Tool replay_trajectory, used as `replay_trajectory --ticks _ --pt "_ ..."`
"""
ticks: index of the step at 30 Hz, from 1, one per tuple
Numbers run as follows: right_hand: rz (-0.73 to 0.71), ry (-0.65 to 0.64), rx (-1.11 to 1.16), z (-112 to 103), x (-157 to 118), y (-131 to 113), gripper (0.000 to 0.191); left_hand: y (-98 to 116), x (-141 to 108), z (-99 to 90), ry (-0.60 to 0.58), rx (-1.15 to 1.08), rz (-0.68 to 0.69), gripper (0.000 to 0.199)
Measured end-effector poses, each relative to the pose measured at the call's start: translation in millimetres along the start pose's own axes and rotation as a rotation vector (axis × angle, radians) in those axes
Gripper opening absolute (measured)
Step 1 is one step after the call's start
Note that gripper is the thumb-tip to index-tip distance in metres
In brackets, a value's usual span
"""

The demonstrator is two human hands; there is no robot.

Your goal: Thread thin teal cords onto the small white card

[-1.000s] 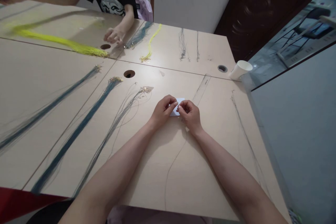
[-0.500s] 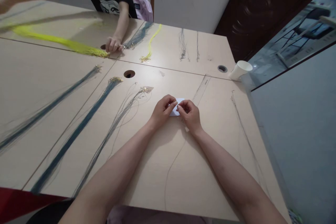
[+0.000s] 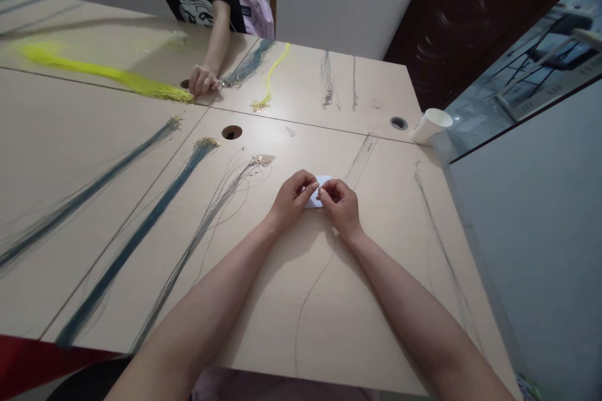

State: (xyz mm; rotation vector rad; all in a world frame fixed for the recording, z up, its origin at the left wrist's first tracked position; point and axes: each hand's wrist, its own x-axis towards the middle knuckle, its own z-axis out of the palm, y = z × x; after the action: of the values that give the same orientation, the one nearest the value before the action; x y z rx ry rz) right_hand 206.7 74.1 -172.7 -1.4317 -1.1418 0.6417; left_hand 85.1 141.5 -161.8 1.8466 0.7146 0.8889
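My left hand (image 3: 294,197) and my right hand (image 3: 341,203) meet fingertip to fingertip over a small white card (image 3: 312,202) on the table. Thumb and forefinger of each are pinched together; what they pinch is too small to make out. A thin line (image 3: 300,310) runs from below my right hand down the table to its near edge. Just beyond, a clear ruler (image 3: 362,156) lies slanted. Left of my hands is a loose bundle of grey lines (image 3: 207,216), its far end with small gold-coloured metal bits on a brownish patch (image 3: 266,160).
Blue-grey line bundles (image 3: 141,235) lie farther left. Across the table, a person's hand (image 3: 204,80) rests by a yellow strand bundle (image 3: 126,78). A white cup (image 3: 431,125) stands at the right edge, near a cable hole (image 3: 398,123). Another thin line (image 3: 435,229) lies right.
My hands stay almost still, fingertips together over the card. The other person's outstretched arm has swung upward and farther away at the upper left.
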Motion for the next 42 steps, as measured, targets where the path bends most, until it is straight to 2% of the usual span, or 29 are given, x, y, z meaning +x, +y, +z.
replay_trajectory --ticks 42 --pt "-0.008 0.013 0.022 1.0 0.5 -0.2 0.010 -0.8 -0.4 -0.1 0.006 0.011 0.006 0.015"
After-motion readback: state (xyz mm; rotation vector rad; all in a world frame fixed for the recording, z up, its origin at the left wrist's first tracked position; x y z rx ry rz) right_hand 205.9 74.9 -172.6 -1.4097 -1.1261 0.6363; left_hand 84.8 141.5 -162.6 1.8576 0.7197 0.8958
